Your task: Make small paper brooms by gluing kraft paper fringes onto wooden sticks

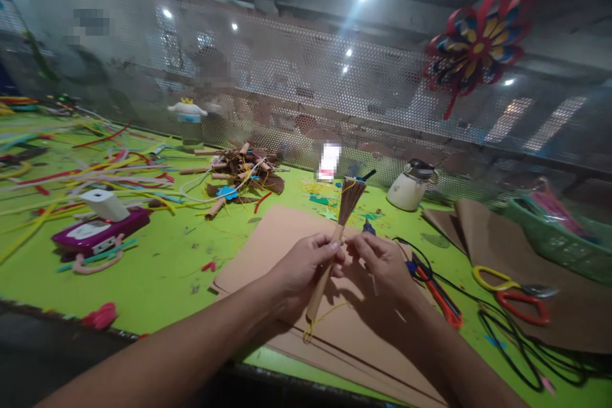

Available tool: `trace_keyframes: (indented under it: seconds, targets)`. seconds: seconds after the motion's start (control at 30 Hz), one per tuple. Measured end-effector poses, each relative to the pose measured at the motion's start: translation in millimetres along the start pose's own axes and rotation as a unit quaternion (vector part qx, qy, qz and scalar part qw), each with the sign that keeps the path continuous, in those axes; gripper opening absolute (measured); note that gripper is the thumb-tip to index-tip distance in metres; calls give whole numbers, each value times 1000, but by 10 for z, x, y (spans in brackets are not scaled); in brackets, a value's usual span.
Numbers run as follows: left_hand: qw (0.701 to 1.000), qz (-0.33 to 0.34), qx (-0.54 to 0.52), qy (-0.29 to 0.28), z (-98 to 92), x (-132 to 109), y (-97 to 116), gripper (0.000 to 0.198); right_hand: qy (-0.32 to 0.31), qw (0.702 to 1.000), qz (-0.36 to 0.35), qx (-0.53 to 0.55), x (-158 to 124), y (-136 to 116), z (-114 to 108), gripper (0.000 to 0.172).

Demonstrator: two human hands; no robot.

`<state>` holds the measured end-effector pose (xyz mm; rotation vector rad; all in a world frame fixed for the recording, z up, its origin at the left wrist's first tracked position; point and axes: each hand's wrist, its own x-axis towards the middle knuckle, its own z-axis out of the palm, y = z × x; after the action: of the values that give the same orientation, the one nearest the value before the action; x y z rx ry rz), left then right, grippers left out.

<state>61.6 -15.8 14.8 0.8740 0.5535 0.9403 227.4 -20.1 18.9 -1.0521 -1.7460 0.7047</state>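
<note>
A miniature broom [352,204] with brown bristles and a light wooden handle is gripped by my left hand [313,261]. It leans with its bristles up and away from me, and a thin yellow cord [308,331] hangs from the handle's lower end. Close beside it on the right, my right hand [380,258] has its thumb and fingers pinched together; what they hold is hidden. A dark blue pointed tip [368,227] shows just behind that hand. Beneath both hands lie brown cardboard sheets [268,248].
On the left are a purple power strip [100,233] and scattered coloured pipe cleaners [124,172]. Several small brooms [243,169] are heaped at the back. Rightward lie a red cutter [442,299], scissors [521,306], black cable [516,344], a white jar [408,188] and a green basket [549,233].
</note>
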Motion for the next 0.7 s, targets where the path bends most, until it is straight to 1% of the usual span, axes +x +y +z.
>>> trace_keyframes:
  seconds: [0.03,0.07,0.1,0.17,0.2,0.23,0.3,0.37,0.43,0.5,0.6,0.7]
  targets:
    - [1000,3,-3,14,-10,7,10,16,0,999,-33,-42,-38,-21,19,20]
    - [1000,4,-7,29,-20,14,22,17,-4,994,-69,-85,-81,-46,47,17]
    - [999,6,-12,46,-30,21,34,17,-16,988,-99,-120,-124,-69,82,22]
    - [997,9,-20,70,-47,35,47,19,-49,980,-131,-140,-194,-102,170,36]
    - [997,10,-21,75,-55,42,47,19,-62,982,-126,-123,-214,-105,219,38]
    - [997,10,-19,75,-59,48,43,20,-74,986,-112,-94,-222,-100,269,35]
    - [997,18,-10,75,-59,55,31,22,-91,993,-72,-36,-209,-65,365,24]
    - [996,22,1,84,-45,49,28,25,-87,996,-12,8,-185,-16,442,15]
    - [994,16,4,104,-28,34,45,27,-66,997,37,23,-173,17,489,18]
    - [993,-4,10,120,-20,22,77,29,-49,996,66,27,-180,21,500,20]
    - [989,-6,45,141,-37,28,119,29,-21,998,48,-23,-200,-5,468,21]
    - [985,20,80,154,-71,53,123,29,11,994,2,-110,-213,-18,422,23]
